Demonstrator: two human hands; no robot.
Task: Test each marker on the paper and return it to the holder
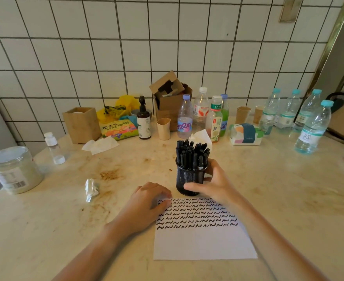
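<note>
Your right hand (213,184) curls around the round black mesh holder (189,179); your left hand's (149,201) relaxed fingers press the smooth paper (203,240).

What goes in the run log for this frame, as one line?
right hand: grips holder | left hand: rests on paper edge | markers: in holder, none drawn | paper: rows of squiggles

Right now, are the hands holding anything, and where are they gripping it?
The right hand grips the black mesh pen holder around its side. The left hand holds nothing; it rests on the paper's top-left corner.
</note>
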